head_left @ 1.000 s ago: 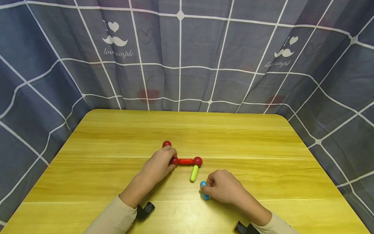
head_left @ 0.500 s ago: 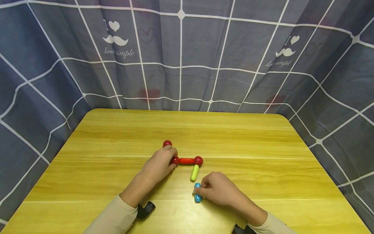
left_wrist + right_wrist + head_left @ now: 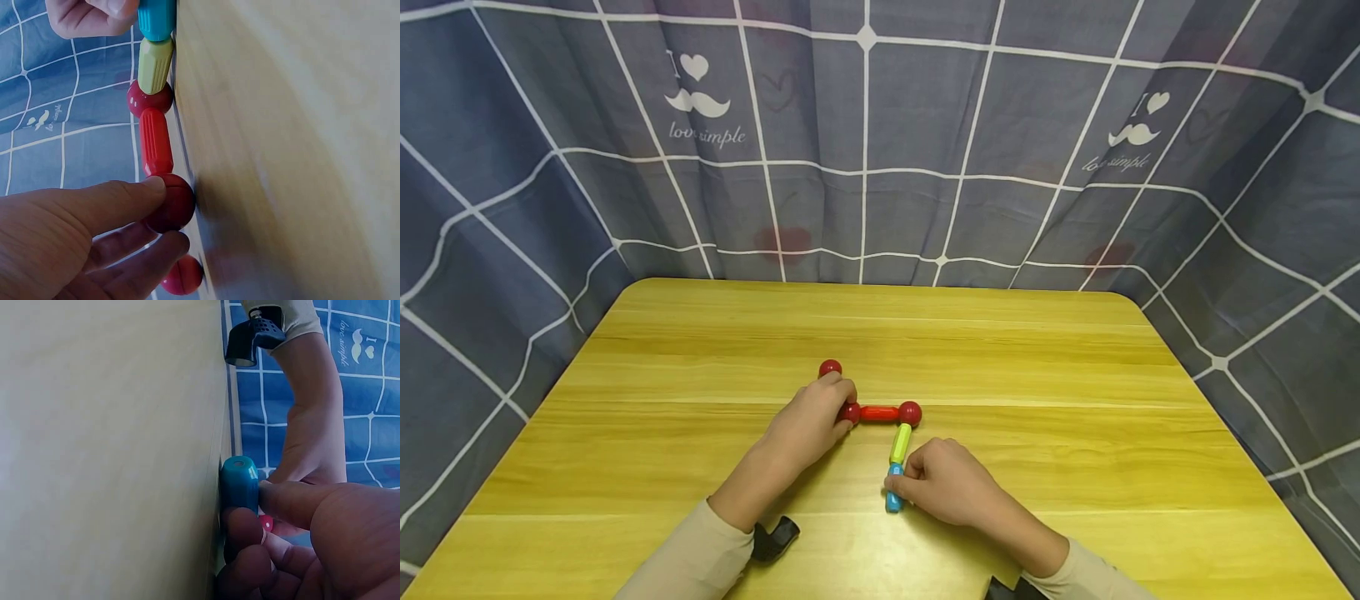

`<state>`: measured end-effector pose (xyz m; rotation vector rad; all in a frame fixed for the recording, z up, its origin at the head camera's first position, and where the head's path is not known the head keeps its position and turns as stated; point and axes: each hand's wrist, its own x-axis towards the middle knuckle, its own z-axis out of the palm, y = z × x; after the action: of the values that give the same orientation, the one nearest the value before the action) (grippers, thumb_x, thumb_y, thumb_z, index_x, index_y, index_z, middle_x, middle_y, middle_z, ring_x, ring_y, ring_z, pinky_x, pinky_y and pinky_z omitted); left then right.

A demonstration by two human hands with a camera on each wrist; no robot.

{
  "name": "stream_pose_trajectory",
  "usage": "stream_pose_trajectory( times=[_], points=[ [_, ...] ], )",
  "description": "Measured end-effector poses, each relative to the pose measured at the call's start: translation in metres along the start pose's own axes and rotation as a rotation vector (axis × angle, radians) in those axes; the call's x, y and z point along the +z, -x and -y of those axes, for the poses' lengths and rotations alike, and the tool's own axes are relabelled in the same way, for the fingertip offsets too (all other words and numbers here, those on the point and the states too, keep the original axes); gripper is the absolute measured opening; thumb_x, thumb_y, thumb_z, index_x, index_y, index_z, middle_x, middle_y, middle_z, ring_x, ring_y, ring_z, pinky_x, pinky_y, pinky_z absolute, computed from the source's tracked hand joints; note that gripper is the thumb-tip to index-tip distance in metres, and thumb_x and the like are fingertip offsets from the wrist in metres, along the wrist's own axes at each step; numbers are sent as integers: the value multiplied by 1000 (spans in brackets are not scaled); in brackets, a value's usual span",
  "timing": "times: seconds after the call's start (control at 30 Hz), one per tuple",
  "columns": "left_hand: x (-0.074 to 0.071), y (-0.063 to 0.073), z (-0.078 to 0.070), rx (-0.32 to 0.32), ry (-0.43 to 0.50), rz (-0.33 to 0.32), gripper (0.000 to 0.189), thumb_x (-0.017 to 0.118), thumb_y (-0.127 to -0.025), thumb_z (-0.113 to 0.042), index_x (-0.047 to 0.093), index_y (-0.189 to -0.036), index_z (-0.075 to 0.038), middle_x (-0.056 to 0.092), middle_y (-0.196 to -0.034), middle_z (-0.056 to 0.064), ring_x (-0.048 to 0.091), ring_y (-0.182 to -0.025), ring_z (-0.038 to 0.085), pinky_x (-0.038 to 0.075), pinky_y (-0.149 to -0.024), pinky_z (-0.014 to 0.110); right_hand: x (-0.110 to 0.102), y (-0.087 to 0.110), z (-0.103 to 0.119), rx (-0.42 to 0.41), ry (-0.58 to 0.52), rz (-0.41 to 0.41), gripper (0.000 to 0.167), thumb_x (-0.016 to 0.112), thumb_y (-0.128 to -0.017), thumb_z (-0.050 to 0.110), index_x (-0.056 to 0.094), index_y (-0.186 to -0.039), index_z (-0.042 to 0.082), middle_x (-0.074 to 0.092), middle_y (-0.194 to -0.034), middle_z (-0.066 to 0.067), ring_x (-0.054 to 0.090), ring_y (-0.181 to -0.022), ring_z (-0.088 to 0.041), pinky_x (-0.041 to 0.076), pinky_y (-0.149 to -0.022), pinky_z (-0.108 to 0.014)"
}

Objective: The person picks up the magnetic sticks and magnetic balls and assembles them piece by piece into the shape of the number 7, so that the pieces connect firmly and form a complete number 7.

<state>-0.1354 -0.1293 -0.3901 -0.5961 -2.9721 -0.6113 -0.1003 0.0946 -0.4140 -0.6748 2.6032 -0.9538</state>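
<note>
My left hand (image 3: 805, 421) holds a red ball (image 3: 174, 209) between thumb and fingers on the tabletop. From that ball a red magnetic rod (image 3: 878, 413) runs right to a second red ball (image 3: 910, 413). A yellow-green rod (image 3: 900, 443) joins the second ball and points toward me. My right hand (image 3: 955, 483) pinches a blue rod (image 3: 893, 502), whose far end meets the yellow-green rod's near end in line. Another red ball (image 3: 831, 367) shows just beyond my left fingers; what lies between it and the held ball is hidden by the hand.
The yellow wood-grain table (image 3: 700, 350) carries these pieces near its middle. A dark blue checked curtain (image 3: 895, 217) hangs along its back and sides. Black wrist-worn devices, like the left one (image 3: 775, 540), sit under both forearms.
My right hand has moved left with the blue rod, turned it, and brought it against the end of the yellow-green rod. The left hand stays on its ball.
</note>
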Motion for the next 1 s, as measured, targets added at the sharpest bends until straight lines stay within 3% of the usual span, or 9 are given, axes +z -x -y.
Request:
stream_pose_trajectory(
  times=[0.53, 0.87, 1.0],
  points=[
    [3, 0, 0, 9, 5, -6, 25, 83, -79, -11, 64, -95, -7, 54, -89, 1, 53, -72, 14, 49, -67, 28, -1, 0, 0, 6, -24, -6, 39, 68, -89, 41, 58, -56, 24, 43, -44, 16, 35, -39, -1, 25, -39, -20],
    [4, 1, 0, 4, -1, 4, 25, 82, -80, -12, 65, -98, -6, 54, -90, 2, 53, -72, 14, 49, -67, 28, -10, 3, 0, -22, -8, -48, 12, 73, -86, 25, 64, -80, 22, 57, -62, 14, 50, -50, -5, 40, -47, -23],
    [0, 2, 3, 3, 39, -26, 28, 82, -80, -13, 65, -100, -5, 57, -91, 3, 52, -70, 14, 49, -67, 27, -12, 1, 0, -83, -22, -35, 12, 76, -84, 18, 65, -90, 19, 57, -66, 13, 51, -54, -4, 43, -51, -23]
  ],
)
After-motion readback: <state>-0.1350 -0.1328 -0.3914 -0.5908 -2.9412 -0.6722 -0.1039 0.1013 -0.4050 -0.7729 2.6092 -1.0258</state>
